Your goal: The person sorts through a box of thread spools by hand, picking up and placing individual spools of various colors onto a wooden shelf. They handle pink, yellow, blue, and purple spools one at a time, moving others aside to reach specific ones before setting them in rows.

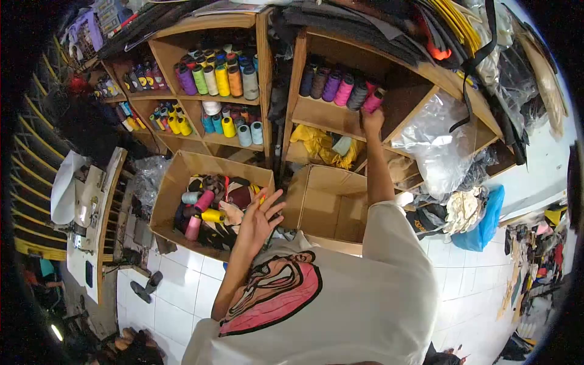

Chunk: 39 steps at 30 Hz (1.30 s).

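My right hand (373,120) reaches up to the right-hand shelf, its fingers around a magenta thread cone (373,101) at the right end of a row. Beside that cone stand a dark grey cone (358,96), a pink cone (344,90) and a purple cone (331,87). Raised with its fingers spread, my left hand (260,219) holds nothing. It is over the right side of a cardboard box (165,188) in which lie a yellow cone (212,215), pink cones (193,228) and fabric pieces.
A second cardboard box (328,210) stands right of the first. Left shelves hold many cones (222,79). Clear plastic (435,146) hangs from the right shelf, above a blue bag (485,222). A sewing machine table (91,225) and slippers (146,288) are at left.
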{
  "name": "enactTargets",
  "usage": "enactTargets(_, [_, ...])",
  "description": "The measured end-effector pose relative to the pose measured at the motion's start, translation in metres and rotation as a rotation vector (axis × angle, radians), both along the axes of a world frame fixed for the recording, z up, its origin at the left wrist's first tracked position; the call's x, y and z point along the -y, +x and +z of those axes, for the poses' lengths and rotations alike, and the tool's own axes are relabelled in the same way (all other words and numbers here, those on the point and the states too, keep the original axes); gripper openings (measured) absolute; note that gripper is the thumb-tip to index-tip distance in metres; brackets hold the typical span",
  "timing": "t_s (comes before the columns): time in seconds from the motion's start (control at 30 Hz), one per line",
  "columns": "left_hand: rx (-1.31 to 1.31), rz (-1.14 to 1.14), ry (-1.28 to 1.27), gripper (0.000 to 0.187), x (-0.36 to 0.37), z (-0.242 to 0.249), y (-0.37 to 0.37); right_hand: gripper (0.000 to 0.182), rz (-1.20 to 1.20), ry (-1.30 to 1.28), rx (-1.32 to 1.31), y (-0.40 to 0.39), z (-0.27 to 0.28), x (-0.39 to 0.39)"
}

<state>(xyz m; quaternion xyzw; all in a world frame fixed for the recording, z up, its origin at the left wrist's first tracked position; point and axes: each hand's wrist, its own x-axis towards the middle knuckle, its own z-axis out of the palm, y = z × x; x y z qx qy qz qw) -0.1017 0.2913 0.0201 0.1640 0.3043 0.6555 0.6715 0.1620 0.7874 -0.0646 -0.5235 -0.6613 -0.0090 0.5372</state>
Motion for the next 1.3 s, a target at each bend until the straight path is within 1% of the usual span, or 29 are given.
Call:
enactTargets(0.07, [0.026,0.013,0.011,0.048,0.000,-0.008,-0.002,0.039,0.013,-0.006,-0.011,-0.001,0.009,0.013])
enactTargets(0.1, [0.043,0.012,0.020,0.047,0.000,-0.010,-0.003,0.039,-0.026,-0.030,-0.036,-0.010,0.026,0.031])
enactTargets(0.17, [0.057,0.011,0.020,0.047,-0.001,-0.009,-0.005,0.040,-0.075,-0.159,-0.002,-0.015,0.042,0.039])
enactTargets(0.2, [0.055,0.011,0.012,0.047,-0.001,-0.009,-0.006,0.040,-0.100,-0.224,0.017,-0.013,0.039,0.036])
enactTargets(0.23, [0.054,0.011,0.005,0.048,-0.002,-0.009,-0.006,0.039,-0.064,-0.121,0.017,-0.013,0.035,0.033])
enactTargets(0.27, [0.050,0.013,0.008,0.048,-0.002,-0.009,-0.006,0.039,-0.061,-0.153,-0.021,-0.011,0.031,0.030])
enactTargets(0.33, [0.044,0.021,0.014,0.048,-0.002,-0.010,-0.006,0.039,-0.052,-0.217,-0.092,-0.015,0.043,0.040])
enactTargets(0.43, [0.051,0.007,0.003,0.048,-0.004,-0.009,-0.006,0.037,-0.048,-0.229,-0.041,-0.010,0.039,0.042])
enactTargets(0.53, [0.061,-0.005,0.007,0.043,-0.006,-0.010,-0.006,0.042,-0.009,0.090,-0.050,-0.007,0.026,0.038])
enactTargets(0.63, [0.038,0.008,-0.071,0.043,-0.007,-0.002,-0.003,0.050,0.081,0.086,-0.161,-0.004,0.010,0.036])
enactTargets(0.67, [0.049,0.001,-0.064,0.042,-0.007,-0.005,-0.004,0.052,0.085,0.016,-0.141,0.000,0.005,0.037])
enactTargets(0.73, [0.071,-0.014,-0.049,0.041,-0.008,-0.009,-0.004,0.055,0.091,-0.124,-0.101,-0.002,0.016,0.057])
enactTargets(0.77, [0.031,-0.003,-0.063,0.041,-0.007,-0.008,-0.003,0.055,-0.001,-0.068,-0.052,-0.005,0.015,0.062])
enactTargets(0.87, [0.027,-0.015,-0.084,0.041,-0.007,-0.009,-0.002,0.055,0.087,-0.140,-0.150,-0.012,0.025,0.079])
enactTargets(0.97, [0.031,-0.046,-0.079,0.041,-0.006,-0.011,-0.003,0.064,0.176,-0.215,-0.222,-0.019,0.038,0.096])
enactTargets(1.07, [0.032,-0.047,-0.115,0.041,-0.006,-0.011,-0.004,0.062,0.215,-0.029,-0.064,-0.002,-0.001,0.070])
enactTargets(1.13, [0.027,-0.035,-0.142,0.042,-0.005,-0.014,-0.006,0.058,0.308,-0.082,-0.078,-0.001,0.009,0.076])
enactTargets(1.17, [0.010,-0.025,-0.110,0.041,-0.005,-0.017,-0.005,0.055,0.330,-0.087,-0.125,0.002,0.008,0.073])
enactTargets(1.23, [0.017,-0.010,-0.114,0.042,-0.003,-0.021,-0.006,0.054,0.325,-0.107,-0.088,-0.004,0.017,0.079])
enactTargets(1.27, [0.019,-0.009,-0.128,0.042,-0.003,-0.022,-0.006,0.054,0.297,-0.107,0.005,-0.006,0.027,0.085])
enactTargets(1.3, [0.020,-0.006,-0.113,0.042,-0.002,-0.024,-0.007,0.052,0.350,-0.085,0.002,-0.004,0.021,0.079])
